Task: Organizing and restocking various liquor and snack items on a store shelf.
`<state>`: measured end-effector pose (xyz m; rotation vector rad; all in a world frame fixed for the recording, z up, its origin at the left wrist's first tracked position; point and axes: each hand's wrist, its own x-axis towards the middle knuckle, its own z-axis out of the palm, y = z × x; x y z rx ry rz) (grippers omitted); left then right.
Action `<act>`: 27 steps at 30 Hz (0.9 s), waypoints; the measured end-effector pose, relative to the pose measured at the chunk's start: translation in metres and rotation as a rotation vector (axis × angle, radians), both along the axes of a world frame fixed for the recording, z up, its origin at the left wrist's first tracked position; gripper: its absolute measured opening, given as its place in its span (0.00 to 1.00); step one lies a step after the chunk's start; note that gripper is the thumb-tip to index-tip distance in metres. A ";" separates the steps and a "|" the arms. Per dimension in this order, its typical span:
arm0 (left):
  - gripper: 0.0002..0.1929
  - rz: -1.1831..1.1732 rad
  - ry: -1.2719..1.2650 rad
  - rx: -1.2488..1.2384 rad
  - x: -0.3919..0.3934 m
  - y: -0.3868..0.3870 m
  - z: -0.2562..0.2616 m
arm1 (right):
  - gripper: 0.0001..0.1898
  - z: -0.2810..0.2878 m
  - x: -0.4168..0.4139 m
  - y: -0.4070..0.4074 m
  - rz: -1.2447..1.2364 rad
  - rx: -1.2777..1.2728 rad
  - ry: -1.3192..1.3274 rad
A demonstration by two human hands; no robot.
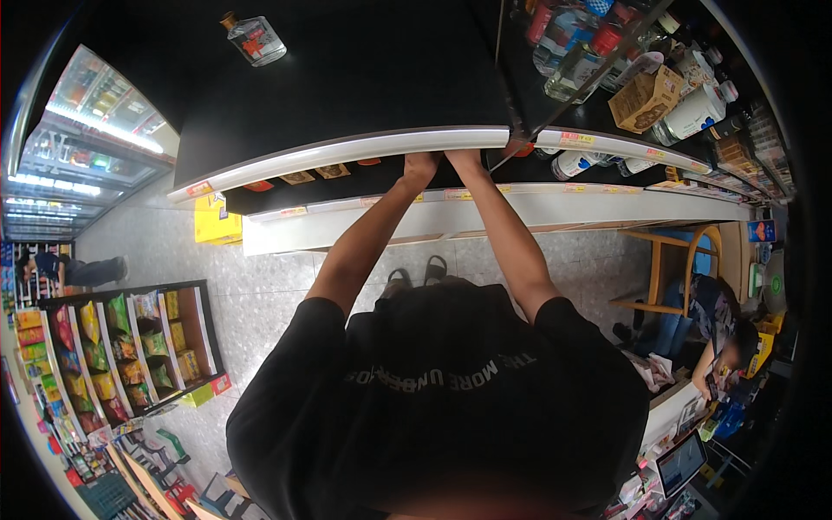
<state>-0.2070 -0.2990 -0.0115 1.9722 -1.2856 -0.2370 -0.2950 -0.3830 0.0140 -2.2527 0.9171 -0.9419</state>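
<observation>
Both forearms reach forward under the white front rail of a black shelf. My left hand and my right hand show only at the wrists and backs, close together; the rail hides the fingers and anything in them. Brown packages and a red item stand on the lower shelf left of the hands. To their right on that level are white-labelled bottles. A clear glass bottle with a brown cap is on the upper black shelf.
A clear divider borders bottles and a brown carton at upper right. A yellow box is at the shelf's left end. Snack racks stand left. A person sits by a wooden chair at right; another is far left.
</observation>
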 end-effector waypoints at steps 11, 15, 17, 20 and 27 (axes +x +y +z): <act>0.13 -0.060 -0.111 -0.024 -0.003 -0.014 -0.014 | 0.26 -0.036 0.011 -0.032 -0.008 -0.215 -0.212; 0.13 -0.089 -0.122 0.104 -0.005 -0.020 -0.014 | 0.27 -0.041 -0.001 -0.036 -0.073 -0.197 0.116; 0.13 -0.157 -0.094 0.055 0.001 -0.023 -0.020 | 0.27 -0.030 0.000 -0.034 -0.132 -0.097 0.321; 0.15 -0.151 -0.049 0.049 0.004 -0.025 -0.022 | 0.22 -0.012 0.000 -0.026 -0.113 -0.148 0.203; 0.25 -0.175 -0.007 -0.389 0.005 0.052 -0.006 | 0.17 0.043 -0.019 0.046 -0.033 -0.179 0.156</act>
